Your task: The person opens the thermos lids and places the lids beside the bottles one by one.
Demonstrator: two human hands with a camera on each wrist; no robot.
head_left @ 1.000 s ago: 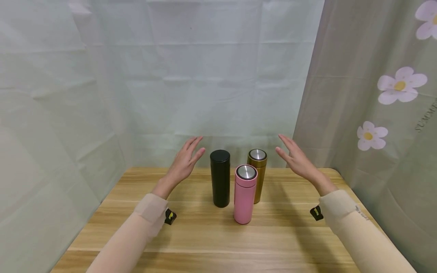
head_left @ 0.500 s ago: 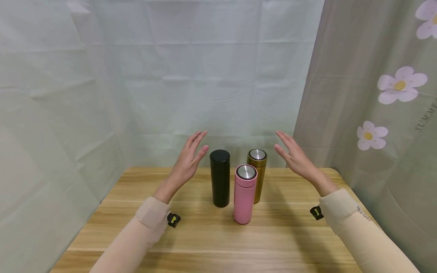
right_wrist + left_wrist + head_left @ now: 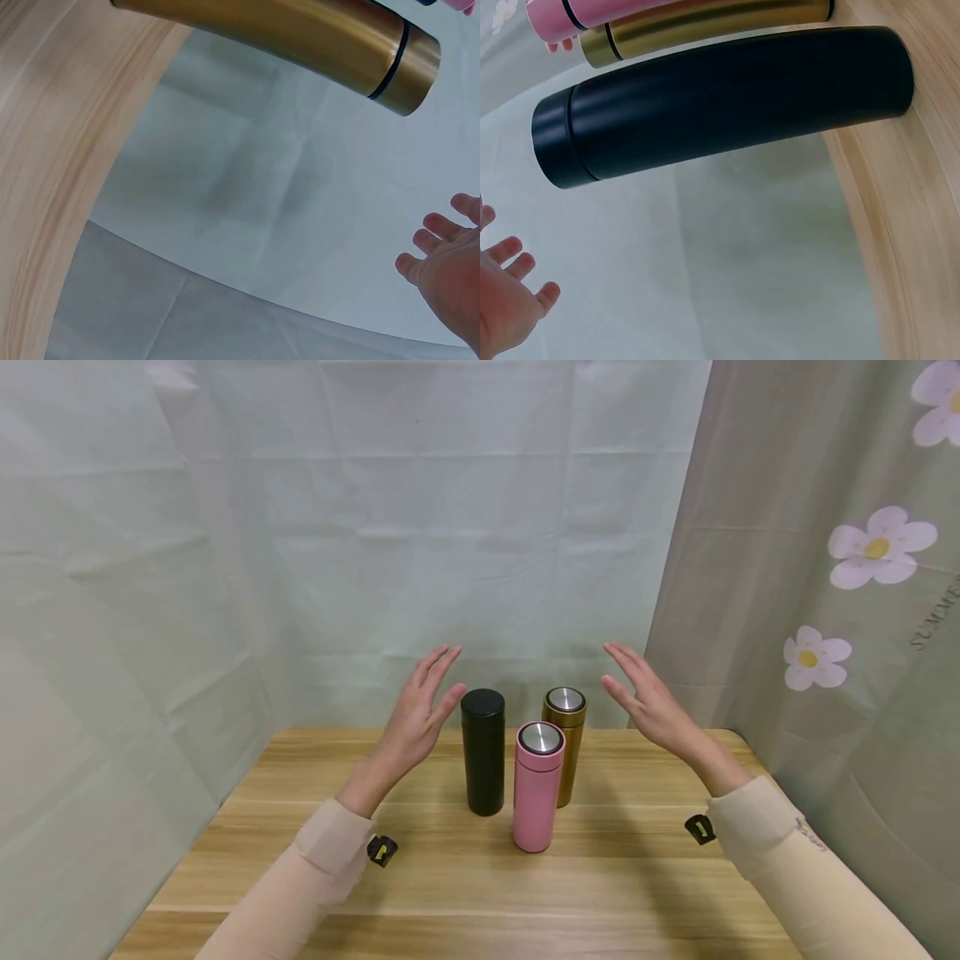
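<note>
Three thermos bottles stand upright with their lids on. The black thermos (image 3: 484, 756) is on the left, the pink thermos (image 3: 536, 797) in front, and the gold thermos (image 3: 573, 752) behind it on the right, partly hidden by the pink one. My left hand (image 3: 414, 718) is raised just left of the black thermos, fingers extended and thumb close to its lid in the head view. My right hand (image 3: 654, 706) is held up right of the gold thermos with a wider gap, fingers extended. In the left wrist view, the black thermos (image 3: 727, 105) fills the upper part.
The bottles stand on a wood-grain table (image 3: 420, 893). Pale cloth (image 3: 487, 527) hangs behind the table's far edge, and a curtain with printed flowers (image 3: 883, 547) hangs on the right. Small dark devices (image 3: 701, 829) sit at both wrists.
My left hand has moved right and slightly up, nearer the black thermos. My right hand has shifted only slightly. The three bottles have stayed in place.
</note>
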